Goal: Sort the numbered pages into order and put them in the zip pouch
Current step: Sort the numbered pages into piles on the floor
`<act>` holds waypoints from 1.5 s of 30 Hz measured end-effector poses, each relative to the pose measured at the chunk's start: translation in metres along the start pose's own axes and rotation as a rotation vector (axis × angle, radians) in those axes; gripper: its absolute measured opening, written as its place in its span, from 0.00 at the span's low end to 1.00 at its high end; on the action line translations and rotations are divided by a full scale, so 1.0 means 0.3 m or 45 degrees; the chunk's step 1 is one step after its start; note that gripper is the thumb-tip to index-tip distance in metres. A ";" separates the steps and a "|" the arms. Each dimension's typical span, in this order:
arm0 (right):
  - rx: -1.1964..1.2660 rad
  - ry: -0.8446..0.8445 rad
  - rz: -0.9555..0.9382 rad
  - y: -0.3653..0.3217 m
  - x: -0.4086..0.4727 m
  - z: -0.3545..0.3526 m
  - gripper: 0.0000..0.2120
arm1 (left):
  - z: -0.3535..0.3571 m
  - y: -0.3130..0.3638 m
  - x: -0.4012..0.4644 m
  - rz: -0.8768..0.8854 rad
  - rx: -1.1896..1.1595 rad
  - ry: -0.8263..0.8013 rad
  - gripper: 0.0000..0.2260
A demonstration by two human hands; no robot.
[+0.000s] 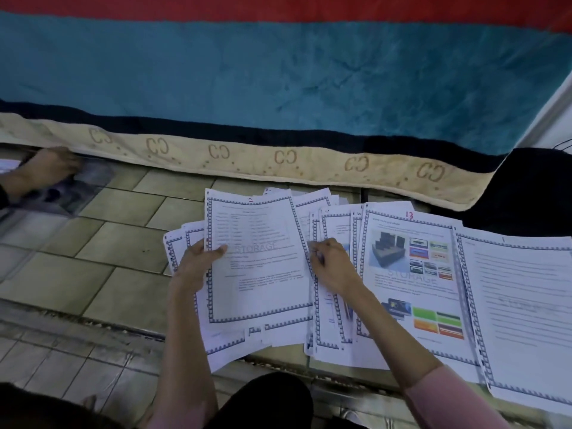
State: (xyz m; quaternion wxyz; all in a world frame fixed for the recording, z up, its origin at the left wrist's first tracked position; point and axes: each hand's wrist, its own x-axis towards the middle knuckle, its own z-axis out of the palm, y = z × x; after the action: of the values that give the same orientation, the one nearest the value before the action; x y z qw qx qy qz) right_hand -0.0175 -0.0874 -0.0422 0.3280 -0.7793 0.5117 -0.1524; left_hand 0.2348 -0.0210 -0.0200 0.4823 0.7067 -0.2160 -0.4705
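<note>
White printed pages with blue patterned borders lie fanned out on the tiled floor. My left hand (198, 260) grips the left edge of a stack whose top page (260, 274) carries a red 2 and a faint STORAGE watermark. My right hand (331, 264) pinches the edge of pages just right of that stack. Further right lies page 13 (411, 274), with colour pictures. A text page (520, 305) lies at the far right. A clear zip pouch (77, 187) lies at the far left, under a bare foot (46, 168).
A bed draped in a teal, black and beige blanket (278, 88) runs across the back, its hem (278, 159) hanging just behind the pages. Dark fabric (526, 193) lies at the right. My dark-clothed knee (263, 400) is at the bottom.
</note>
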 end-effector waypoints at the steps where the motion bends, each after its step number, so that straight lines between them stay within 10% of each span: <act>1: 0.070 -0.034 0.062 -0.006 0.016 -0.003 0.08 | -0.002 0.001 -0.005 0.004 -0.009 -0.025 0.13; 7: 0.375 -0.363 0.363 -0.092 0.074 -0.053 0.28 | -0.105 -0.020 -0.012 0.028 -0.212 -0.140 0.15; 9: 0.408 -0.395 0.320 -0.099 0.075 -0.045 0.16 | -0.116 0.000 -0.033 0.033 -0.262 -0.212 0.15; 19: 0.993 -0.126 0.217 -0.024 -0.078 -0.260 0.18 | 0.085 0.258 -0.127 0.245 0.013 -0.394 0.14; 31: -0.211 0.551 0.866 0.448 -0.321 -0.453 0.16 | 0.699 0.026 -0.184 0.000 0.358 -0.789 0.19; 45: 0.161 0.817 0.644 0.327 -0.282 -0.453 0.15 | 0.735 0.038 -0.195 -0.180 0.225 -0.911 0.24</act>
State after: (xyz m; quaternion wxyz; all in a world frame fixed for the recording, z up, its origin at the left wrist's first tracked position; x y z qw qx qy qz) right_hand -0.2002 -0.0853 0.0010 0.2263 -0.5202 0.7531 -0.3333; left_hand 0.0168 -0.0870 -0.0035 0.2797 0.5496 -0.3614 -0.6994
